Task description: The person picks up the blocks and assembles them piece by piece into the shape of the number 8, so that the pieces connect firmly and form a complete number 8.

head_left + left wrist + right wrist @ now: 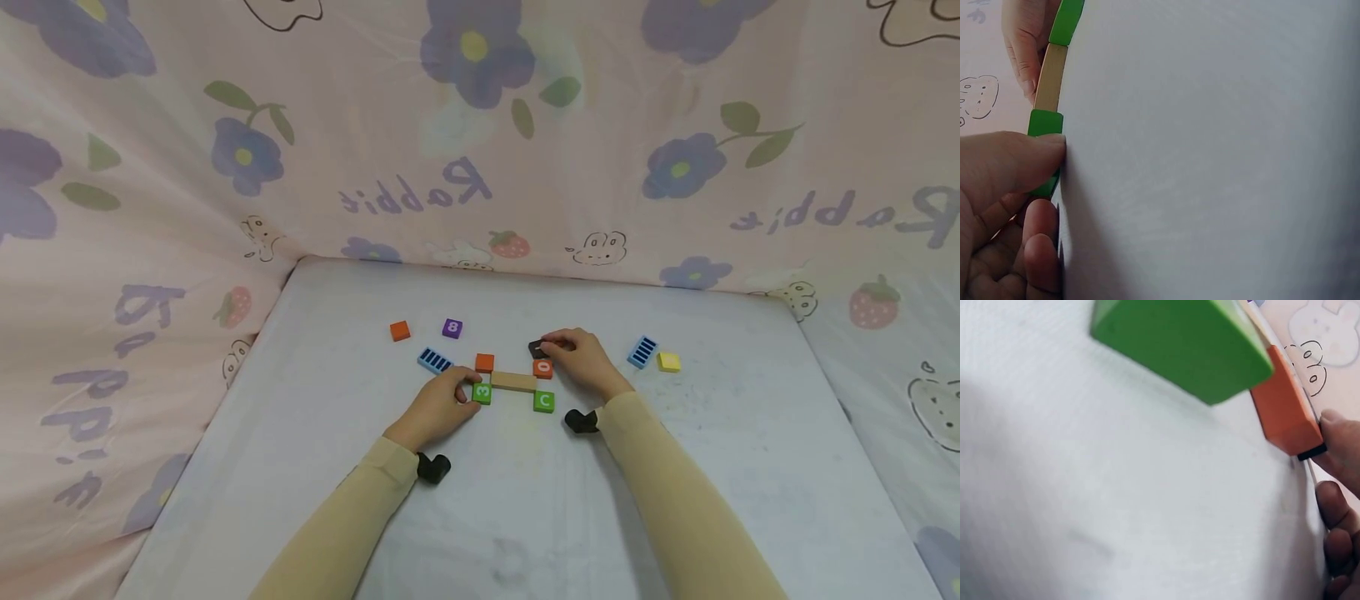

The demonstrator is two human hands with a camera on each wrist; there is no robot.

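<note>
My left hand [435,407] pinches the green block marked 3 [482,393]; in the left wrist view the thumb lies on this green block [1044,122]. A wooden plank [513,382] lies between that block and the right-hand blocks. My right hand [588,362] pinches a black block [536,349] just behind the orange block marked 0 [542,369]. In the right wrist view the black block [1312,452] shows only as a dark edge past the orange block [1286,406]. The green block marked C [543,402] and a plain orange block [484,362] stand near the plank's ends.
Towards the back left lie an orange block [400,331] and a purple block marked 8 [452,328]. One blue slatted piece [435,360] is beside my left hand; another [642,352] lies right of my right hand, by a yellow block [669,362]. Patterned cloth surrounds the white table.
</note>
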